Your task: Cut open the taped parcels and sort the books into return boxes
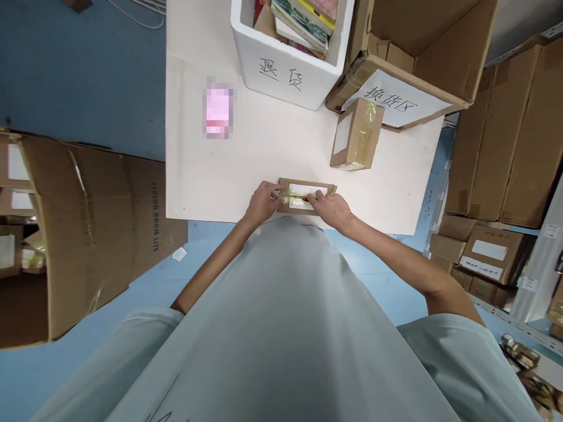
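Taped box (298, 190), long axis left-right on desk (272, 146), is touched near opposite ends by left hand (264, 200) and right hand (332, 208), grips unclear.

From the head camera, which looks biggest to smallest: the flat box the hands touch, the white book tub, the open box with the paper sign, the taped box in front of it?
Open box with the paper sign
White book tub
Taped box
Flat box

The first two run off the top edge.

1 head-worn view, facing forward and down, shirt (290, 305) close below, white table (277, 146) farther off
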`<state>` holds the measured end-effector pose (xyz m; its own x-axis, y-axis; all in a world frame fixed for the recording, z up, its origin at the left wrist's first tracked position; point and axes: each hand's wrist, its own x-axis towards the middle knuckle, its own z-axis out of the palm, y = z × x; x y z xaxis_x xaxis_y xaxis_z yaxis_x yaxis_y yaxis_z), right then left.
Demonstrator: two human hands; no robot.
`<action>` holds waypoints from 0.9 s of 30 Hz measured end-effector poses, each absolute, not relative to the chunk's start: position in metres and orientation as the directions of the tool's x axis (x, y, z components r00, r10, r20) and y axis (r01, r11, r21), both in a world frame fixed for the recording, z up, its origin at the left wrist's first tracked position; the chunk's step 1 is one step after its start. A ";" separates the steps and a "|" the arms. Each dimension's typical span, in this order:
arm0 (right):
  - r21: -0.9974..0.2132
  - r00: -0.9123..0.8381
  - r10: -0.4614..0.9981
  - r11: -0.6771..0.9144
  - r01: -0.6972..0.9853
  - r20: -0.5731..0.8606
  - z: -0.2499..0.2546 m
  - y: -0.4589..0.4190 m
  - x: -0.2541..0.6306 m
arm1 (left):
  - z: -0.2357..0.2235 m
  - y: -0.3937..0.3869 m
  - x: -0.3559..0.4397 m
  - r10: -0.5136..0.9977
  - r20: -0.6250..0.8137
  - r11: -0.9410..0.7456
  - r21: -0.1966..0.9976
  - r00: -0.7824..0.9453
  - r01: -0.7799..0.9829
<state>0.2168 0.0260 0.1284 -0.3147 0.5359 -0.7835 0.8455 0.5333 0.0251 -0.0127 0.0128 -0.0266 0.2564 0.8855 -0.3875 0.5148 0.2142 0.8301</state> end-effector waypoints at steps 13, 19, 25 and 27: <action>0.000 -0.392 0.582 0.559 0.829 -0.712 0.138 0.008 0.311 | -0.019 0.013 -0.013 0.908 -0.374 0.238 0.832 0.189 0.501; -0.124 -0.568 0.557 0.639 0.759 -0.605 0.102 0.026 0.247 | -0.024 0.013 -0.013 0.909 -0.368 0.243 0.849 0.196 0.469; -0.106 -0.572 0.549 0.659 0.745 -0.610 0.089 0.040 0.225 | -0.027 0.013 -0.014 0.911 -0.358 0.239 0.862 0.204 0.448; -0.097 -0.557 0.541 0.657 0.748 -0.630 0.090 0.042 0.224 | -0.027 0.013 -0.014 0.910 -0.358 0.236 0.862 0.210 0.448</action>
